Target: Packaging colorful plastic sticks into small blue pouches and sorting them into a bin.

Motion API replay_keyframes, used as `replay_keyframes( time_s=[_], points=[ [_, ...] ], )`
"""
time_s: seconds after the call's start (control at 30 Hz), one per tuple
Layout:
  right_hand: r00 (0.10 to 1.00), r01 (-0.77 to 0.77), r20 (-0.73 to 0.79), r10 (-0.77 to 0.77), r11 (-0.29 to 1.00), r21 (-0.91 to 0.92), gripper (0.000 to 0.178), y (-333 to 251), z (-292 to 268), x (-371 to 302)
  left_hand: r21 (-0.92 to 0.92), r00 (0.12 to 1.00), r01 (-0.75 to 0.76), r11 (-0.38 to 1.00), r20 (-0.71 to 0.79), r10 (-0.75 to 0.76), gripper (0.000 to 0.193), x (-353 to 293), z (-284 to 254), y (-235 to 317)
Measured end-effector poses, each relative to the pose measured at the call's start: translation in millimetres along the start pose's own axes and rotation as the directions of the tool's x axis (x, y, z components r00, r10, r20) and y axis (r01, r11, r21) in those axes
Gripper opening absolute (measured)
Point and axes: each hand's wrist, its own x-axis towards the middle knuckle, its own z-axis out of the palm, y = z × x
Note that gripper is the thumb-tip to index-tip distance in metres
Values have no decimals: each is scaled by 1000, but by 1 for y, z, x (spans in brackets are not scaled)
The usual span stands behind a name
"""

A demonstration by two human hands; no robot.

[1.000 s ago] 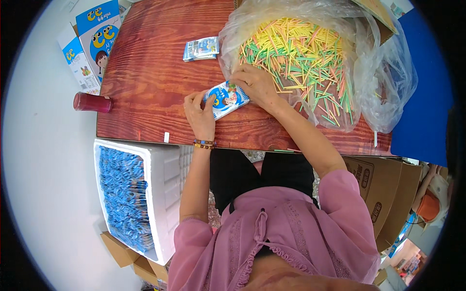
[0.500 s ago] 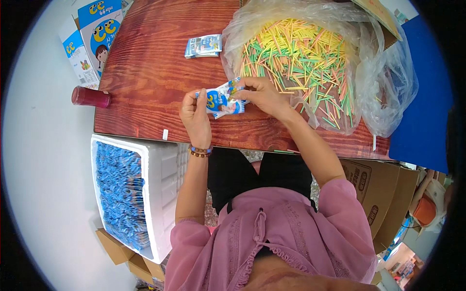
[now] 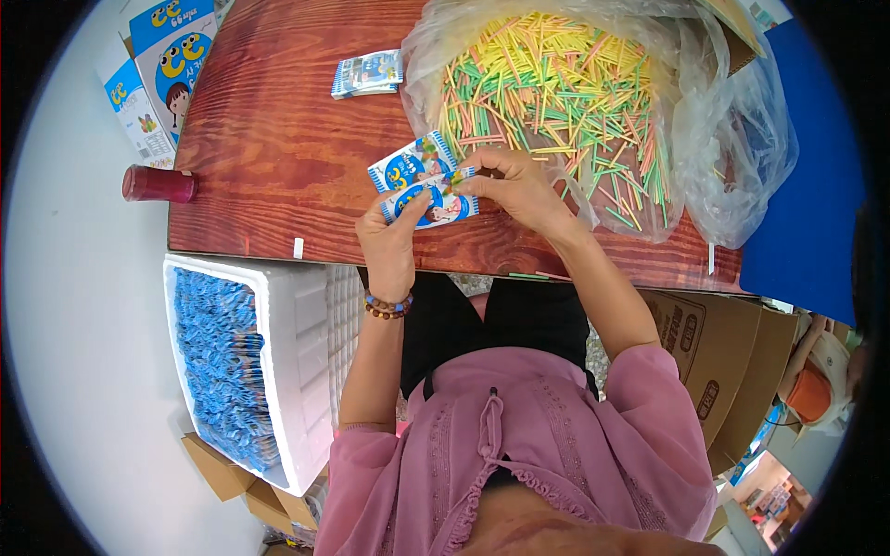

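Two small blue-and-white packets overlap between my hands above the table's front part. The nearer packet (image 3: pixel 445 211) is pinched by my left hand (image 3: pixel 389 243), thumb on its face. My right hand (image 3: pixel 517 193) closes thumb and fingers on the right end of the same packet. Behind it lies the other packet (image 3: pixel 400 167), tilted, its lower part covered by the nearer one; whether fingers hold it too is hidden. Beyond my right hand, a clear plastic bag (image 3: pixel 422 69) lies spread with many thin yellow, green and pink sticks (image 3: pixel 556 83).
A small stack of packets (image 3: pixel 367 74) lies on the wooden table (image 3: pixel 269 120). At its left edge is a red-capped jar (image 3: pixel 159 183), with printed boxes (image 3: pixel 171 69) behind. Below left stands a white foam box (image 3: pixel 297 352) full of blue packets; a cardboard carton (image 3: pixel 709 371) is below right.
The packets have fanned apart, so the rear one now shows more of its face. My left hand has shifted slightly right and down. The whole view has moved slightly.
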Motion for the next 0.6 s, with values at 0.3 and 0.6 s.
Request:
replay_keyframes(
  time_s=[0.3, 0.6],
  points=[
    [1000, -10, -26, 9, 999, -39, 11, 0, 2, -12, -132, 995, -62, 989, -91, 50, 12, -10, 10, -19],
    [969, 239, -51, -240, 971, -17, 23, -11, -12, -23, -362, 985, 95, 927, -99, -140, 16, -10, 4, -21]
  ],
)
